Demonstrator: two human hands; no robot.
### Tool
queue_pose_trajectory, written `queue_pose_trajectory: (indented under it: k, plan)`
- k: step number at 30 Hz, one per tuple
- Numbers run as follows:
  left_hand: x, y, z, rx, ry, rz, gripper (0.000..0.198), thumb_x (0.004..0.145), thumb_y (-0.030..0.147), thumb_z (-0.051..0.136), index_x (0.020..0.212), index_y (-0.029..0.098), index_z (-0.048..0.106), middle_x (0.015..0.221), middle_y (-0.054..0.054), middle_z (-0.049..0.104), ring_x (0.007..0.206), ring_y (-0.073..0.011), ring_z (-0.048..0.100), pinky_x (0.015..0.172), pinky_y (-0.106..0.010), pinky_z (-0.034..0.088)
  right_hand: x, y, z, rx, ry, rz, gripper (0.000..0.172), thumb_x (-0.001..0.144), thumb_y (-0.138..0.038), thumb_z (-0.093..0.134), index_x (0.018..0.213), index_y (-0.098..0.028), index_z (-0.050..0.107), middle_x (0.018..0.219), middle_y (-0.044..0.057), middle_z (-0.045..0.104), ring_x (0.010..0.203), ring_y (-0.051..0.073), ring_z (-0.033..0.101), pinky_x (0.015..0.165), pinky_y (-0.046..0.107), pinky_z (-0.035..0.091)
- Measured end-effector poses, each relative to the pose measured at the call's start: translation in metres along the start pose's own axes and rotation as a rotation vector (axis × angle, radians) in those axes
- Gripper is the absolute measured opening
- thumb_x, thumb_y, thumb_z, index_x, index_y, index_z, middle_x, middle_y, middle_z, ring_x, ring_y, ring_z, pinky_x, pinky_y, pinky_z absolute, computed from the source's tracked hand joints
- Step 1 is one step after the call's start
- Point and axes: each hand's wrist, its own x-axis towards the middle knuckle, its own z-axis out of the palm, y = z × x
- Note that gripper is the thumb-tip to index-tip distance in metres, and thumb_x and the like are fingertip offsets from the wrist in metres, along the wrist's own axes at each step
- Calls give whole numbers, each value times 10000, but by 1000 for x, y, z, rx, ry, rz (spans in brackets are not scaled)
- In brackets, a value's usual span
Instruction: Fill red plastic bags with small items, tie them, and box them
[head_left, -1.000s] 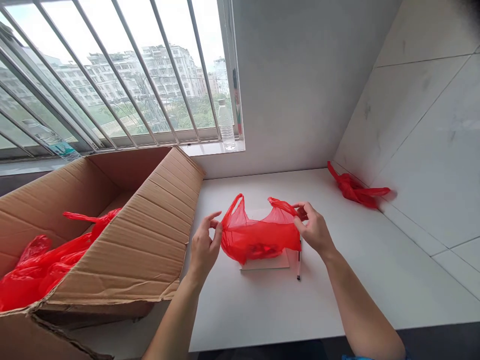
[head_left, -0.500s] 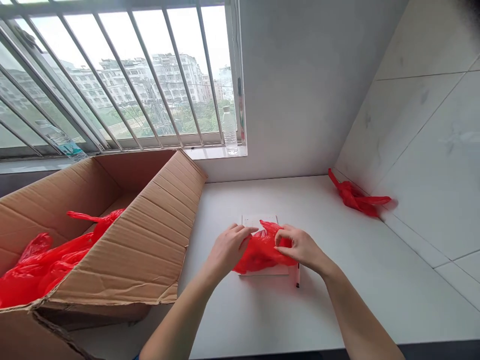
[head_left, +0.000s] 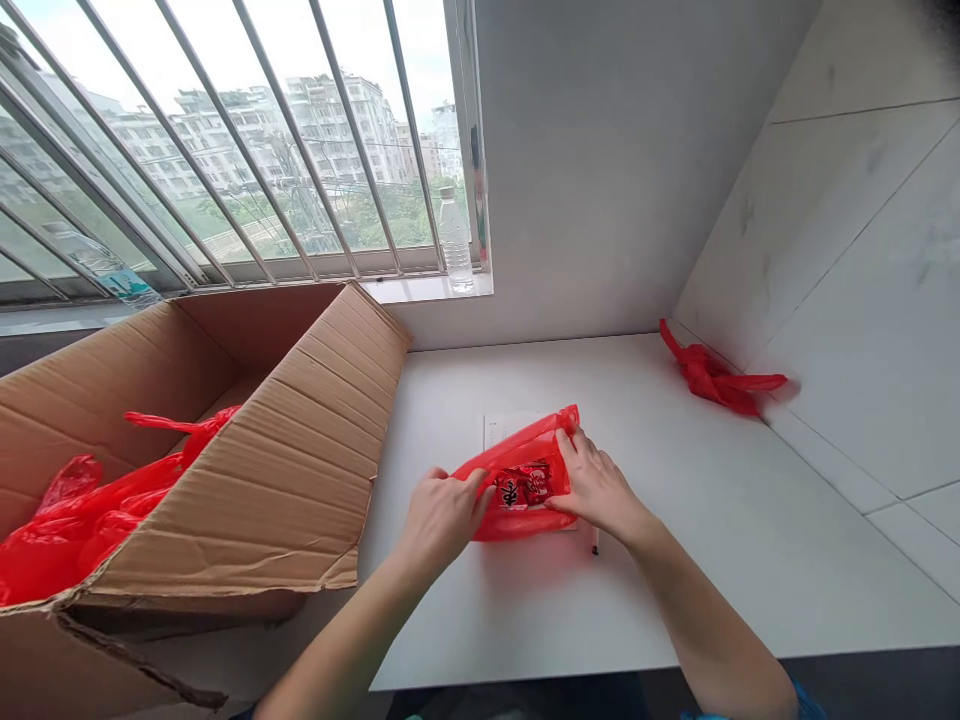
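Starting at the far left, we see a bottle (head_left: 124, 278) leaning by the window, well away beyond the left hand. Nearer to us, red plastic bags (head_left: 105, 520) lie bunched inside the cardboard box (head_left: 300, 450), whose near flap slopes down just left of that hand.

And here's our left hand (head_left: 444, 515), fingers bent and gripping the left side of an open red carrier bag (head_left: 517, 448)! Beyond this hand, a clear bottle (head_left: 456, 240) stands upright on the windowsill (head_left: 420, 291). Between our hands, the carrier bag spreads low over the tabletop (head_left: 480, 630), with a dark red packet (head_left: 525, 485) showing inside, lettered in black and white. A sheet of white paper (head_left: 496, 428) peeks out behind the bag.

Over to our right hand (head_left: 589, 480), thumb and fingers closed on the bag's right edge, beside the packet. Just below that hand, the end of a pen (head_left: 595, 543) pokes out. Well off to its right, a knotted red bag (head_left: 709, 382) rests against the tiled wall (head_left: 847, 280).
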Motion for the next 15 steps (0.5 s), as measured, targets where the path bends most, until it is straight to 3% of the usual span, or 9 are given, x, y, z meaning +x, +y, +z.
queue_pose_trajectory:
  k: [5, 9, 11, 15]
  plan:
    - [-3, -16, 9, 131, -100, -191, 422, 767, 575, 661, 936, 191, 608, 681, -50, 679, 586, -230, 626, 761, -383, 422, -7, 2, -1, -1, -108, 24, 1086, 596, -440, 843, 1515, -266, 291, 1493, 226, 411, 1182, 403, 550, 852, 476, 478]
    - [-9, -12, -1, 173, -124, -119, 479, 740, 433, 755, 1135, 199, 619, 876, -84, 709, 776, -269, 665, 983, -524, 357, -8, 4, -17, 66, -189, -7, 805, 700, -468, 777, 1426, -309, 466, 1311, 142, 576, 1051, 333, 623, 786, 410, 501]
    - [-11, -4, -11, 174, -57, -65, 482, 779, 387, 751, 1215, 238, 608, 894, -67, 709, 852, -275, 657, 1058, -566, 276, -6, 4, -30, 84, -112, 8, 628, 801, -493, 691, 1384, -331, 520, 1219, 108, 609, 923, 278, 653, 687, 356, 502]
    - [-5, 15, -26, 48, 85, 27, 143, 943, 354, 580, 997, 268, 681, 826, -25, 697, 813, -216, 637, 992, -466, 334, -5, 1, -50, -14, 327, 185, 357, 934, -453, 536, 1245, -309, 635, 1276, 117, 533, 833, 224, 634, 553, 305, 454]
